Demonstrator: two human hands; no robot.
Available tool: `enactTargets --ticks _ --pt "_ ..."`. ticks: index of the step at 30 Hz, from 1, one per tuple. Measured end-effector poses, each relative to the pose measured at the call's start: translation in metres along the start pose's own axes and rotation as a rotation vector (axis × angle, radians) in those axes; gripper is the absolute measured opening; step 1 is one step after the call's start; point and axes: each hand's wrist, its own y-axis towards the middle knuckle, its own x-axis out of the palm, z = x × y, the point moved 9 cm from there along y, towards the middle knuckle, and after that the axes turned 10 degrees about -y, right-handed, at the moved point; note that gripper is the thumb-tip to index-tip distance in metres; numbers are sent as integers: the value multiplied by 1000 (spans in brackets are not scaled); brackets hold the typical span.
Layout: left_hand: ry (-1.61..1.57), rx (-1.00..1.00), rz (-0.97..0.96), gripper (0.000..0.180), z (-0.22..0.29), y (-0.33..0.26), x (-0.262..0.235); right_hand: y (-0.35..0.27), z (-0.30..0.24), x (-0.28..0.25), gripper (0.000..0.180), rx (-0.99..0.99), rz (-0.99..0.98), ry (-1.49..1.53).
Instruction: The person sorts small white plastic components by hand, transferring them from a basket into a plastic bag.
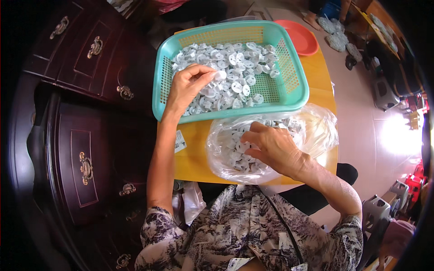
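My left hand [192, 86] is over a turquoise plastic basket [230, 111], its thumb and forefinger pinching a small white round plastic part [220, 75]. Beneath it, a heap of similar white plastic parts [237, 87] covers much of the basket's floor, thinning out at the right. Nearer to me lies a clear plastic bag [316, 128] with its mouth open, holding more small white pieces [239, 158]. My right hand [275, 147] reaches into this bag; its fingers are bent and apart over the pieces, with no held piece visible.
Basket and bag rest on a yellow wooden table [192, 160]. A red plate [300, 38] sits behind the basket's far right corner. Dark wooden drawers [81, 158] stand close on the left. Stools [376, 212] and filled clear bags [337, 41] are on the floor at right.
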Motion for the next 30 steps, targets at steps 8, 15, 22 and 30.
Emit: enactTargets --ticks 8,15,22,30 --pt "37 137 -448 8 86 -67 110 -32 37 -52 15 120 151 -81" --pt "242 302 -503 9 61 -108 172 -9 62 -107 8 217 343 -41" --pt "456 371 -497 18 38 -115 199 78 100 -61 19 82 203 -124" --pt "409 333 -489 19 59 -116 181 124 121 -12 76 34 66 -159"
